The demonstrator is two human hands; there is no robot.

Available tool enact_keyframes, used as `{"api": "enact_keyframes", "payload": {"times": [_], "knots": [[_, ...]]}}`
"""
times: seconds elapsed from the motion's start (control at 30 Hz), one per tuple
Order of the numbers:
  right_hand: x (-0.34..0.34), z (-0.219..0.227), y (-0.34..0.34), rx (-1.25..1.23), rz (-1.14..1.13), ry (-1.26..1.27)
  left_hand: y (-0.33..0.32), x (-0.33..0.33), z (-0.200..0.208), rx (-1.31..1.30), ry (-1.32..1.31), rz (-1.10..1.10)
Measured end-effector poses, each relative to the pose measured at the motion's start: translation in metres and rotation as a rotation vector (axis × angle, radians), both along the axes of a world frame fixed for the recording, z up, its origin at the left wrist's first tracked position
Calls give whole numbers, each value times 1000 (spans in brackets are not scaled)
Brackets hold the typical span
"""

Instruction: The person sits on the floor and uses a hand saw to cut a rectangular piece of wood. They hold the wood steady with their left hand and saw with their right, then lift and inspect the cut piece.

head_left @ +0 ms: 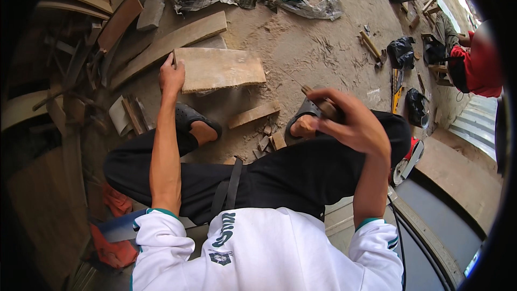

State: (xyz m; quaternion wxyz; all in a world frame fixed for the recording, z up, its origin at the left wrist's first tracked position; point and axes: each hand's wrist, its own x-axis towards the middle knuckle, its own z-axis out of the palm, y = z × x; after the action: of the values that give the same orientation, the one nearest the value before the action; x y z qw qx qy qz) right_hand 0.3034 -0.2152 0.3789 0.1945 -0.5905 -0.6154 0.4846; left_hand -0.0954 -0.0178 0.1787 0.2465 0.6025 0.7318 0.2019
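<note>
Head view shows a board (pixel 221 70) extending right from the left hand (pixel 172 77) gripping its left edge, the right hand (pixel 353 124) clasping a brown handle (pixel 327 109).

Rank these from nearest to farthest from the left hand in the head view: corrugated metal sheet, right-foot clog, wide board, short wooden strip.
1. Wide board: touching the left hand, extending right.
2. Short wooden strip: on the ground, lower right.
3. Right-foot clog: right of the strip.
4. Corrugated metal sheet: far right.
</note>
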Motion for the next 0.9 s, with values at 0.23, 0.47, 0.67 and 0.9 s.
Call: {"api": "enact_keyframes", "payload": {"times": [0.23, 0.47, 0.67, 0.9], "knots": [[5, 47, -41, 187, -131, 1, -12, 18, 2, 83, 98, 41], [13, 36, -63, 307, -182, 31, -36, 52, 12, -100, -104, 2], [29, 61, -123, 861, -554, -162, -50, 76, 34, -5, -23, -30], [61, 65, -118, 936, -1156, -239, -46, 73, 61, 141, -134, -13]]}}
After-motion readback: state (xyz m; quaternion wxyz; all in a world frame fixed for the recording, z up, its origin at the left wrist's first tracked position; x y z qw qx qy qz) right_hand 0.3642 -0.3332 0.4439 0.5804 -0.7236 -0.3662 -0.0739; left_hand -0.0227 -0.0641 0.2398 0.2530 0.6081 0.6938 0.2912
